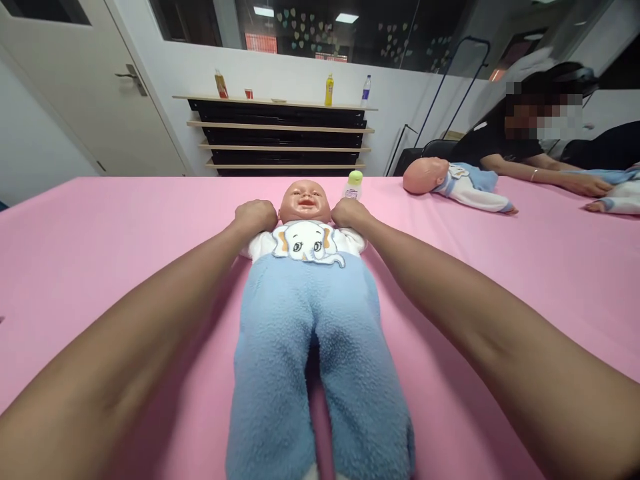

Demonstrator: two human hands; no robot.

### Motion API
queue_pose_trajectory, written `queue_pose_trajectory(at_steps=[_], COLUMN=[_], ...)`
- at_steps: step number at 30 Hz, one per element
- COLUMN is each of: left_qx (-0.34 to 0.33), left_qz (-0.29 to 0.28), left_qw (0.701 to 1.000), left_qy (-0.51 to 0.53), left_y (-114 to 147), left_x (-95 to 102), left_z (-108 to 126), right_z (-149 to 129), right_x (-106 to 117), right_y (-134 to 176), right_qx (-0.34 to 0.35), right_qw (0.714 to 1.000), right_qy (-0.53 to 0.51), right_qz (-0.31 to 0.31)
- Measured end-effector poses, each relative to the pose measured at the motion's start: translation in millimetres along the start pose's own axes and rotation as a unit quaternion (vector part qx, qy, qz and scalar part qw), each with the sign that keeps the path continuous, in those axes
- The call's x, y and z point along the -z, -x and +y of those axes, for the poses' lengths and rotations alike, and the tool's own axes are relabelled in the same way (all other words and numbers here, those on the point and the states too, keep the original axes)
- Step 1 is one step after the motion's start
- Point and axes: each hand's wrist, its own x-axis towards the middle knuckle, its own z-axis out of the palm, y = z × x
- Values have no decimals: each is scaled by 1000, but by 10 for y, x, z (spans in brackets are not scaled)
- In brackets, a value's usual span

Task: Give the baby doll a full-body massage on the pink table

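A baby doll (310, 300) lies on its back on the pink table cover (165, 207), its head at the far end and its legs toward me. It wears fuzzy blue trousers and a white top with an elephant face (306, 243) on the chest. My left hand (257, 218) is closed around the doll's arm at the left of its head. On the other side, my right hand (351, 215) is closed around the other arm, level with the doll's cheek. The doll's own hands are hidden inside my fists. Just behind my right hand stands a bottle with a lime-green cap (355, 179).
To the right lies a second doll (425, 176) in blue and white. Beyond it a person in black (493, 137) leans over the table, hands at another blue-and-white doll (623, 199). A shelf (280, 127) with several bottles stands against the back wall; a door (95, 73) is at left.
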Motion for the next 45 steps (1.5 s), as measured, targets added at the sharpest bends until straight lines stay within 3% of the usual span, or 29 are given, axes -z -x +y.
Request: queue_pose_trajectory(at_steps=[3, 7, 10, 13, 16, 19, 23, 26, 28, 31, 35, 40, 43, 45], left_qx=[14, 70, 64, 27, -16, -57, -67, -48, -24, -1, -24, -70, -79, -85], left_qz=[52, 205, 295, 335, 343, 315, 245, 175, 128, 79, 77, 178, 255, 278], left_qw=[998, 974, 949, 935, 932, 940, 958, 975, 985, 993, 992, 975, 960, 954], left_qy=[18, 71, 94, 112, 119, 122, 133, 127, 112, 91, 102, 110, 85, 74], left_y=[144, 397, 650, 999, 1473, 2012, 2590, 2807, 2860, 2876, 2899, 2735, 2324, 1927], left_x=[-29, -80, 9, 191, 329, 308, 81, -73, -119, -112, -27, 292, 616, 825], left_z=[0, -57, -156, -278, -376, -440, -485, -470, -437, -378, -398, -563, -550, -465], right_z=[-19, -6, 36, 96, 172, 285, 484, 579, 587, 558, 597, 687, 565, 404], right_x=[23, 64, 197, 418, 608, 644, 473, 342, 303, 305, 355, 586, 823, 958], right_y=[148, 438, 747, 1131, 1582, 2060, 2564, 2746, 2783, 2780, 2782, 2600, 2202, 1815], right_qx=[-27, -56, -22, 24, 74, 132, 127, 100, 85, 66, 80, 140, 164, 159], right_qw=[1000, 987, 967, 955, 947, 948, 971, 988, 993, 995, 995, 968, 955, 951], right_qy=[-1, -42, -52, -71, -83, -63, 8, 47, 58, 66, 1, -81, -69, -48], right_qz=[13, 142, 247, 289, 302, 283, 201, 105, 59, 37, 62, 192, 236, 260])
